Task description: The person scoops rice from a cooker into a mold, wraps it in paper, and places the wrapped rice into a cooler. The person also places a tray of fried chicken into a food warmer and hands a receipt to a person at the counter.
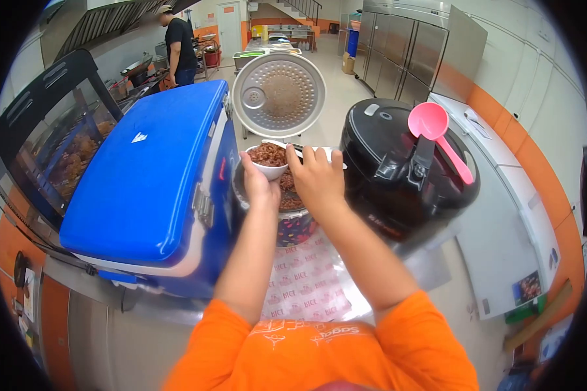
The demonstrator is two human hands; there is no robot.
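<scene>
My left hand [262, 188] is wrapped round a small white bowl [271, 172] heaped with reddish-brown cooked rice [267, 155]. The bowl is over the near part of an open rice cooker [296, 229] with a patterned outside, and more of the same rice [289, 201] shows inside. Close to the bowl's right rim, my right hand [318, 179] has its fingers bent downward over the cooker. A pale, slim edge shows by its fingertips, but what it grips is mostly hidden. The cooker's raised lid [279, 95] shows its dimpled metal inside.
A blue cooler box [147, 169] stands close on the left, and a closed black cooker [398, 176] with a pink ladle [445, 138] on top is on the right. Printed paper [306, 277] lies in front. A person [179, 45] stands at the far left; steel fridges [404, 49] line the back right.
</scene>
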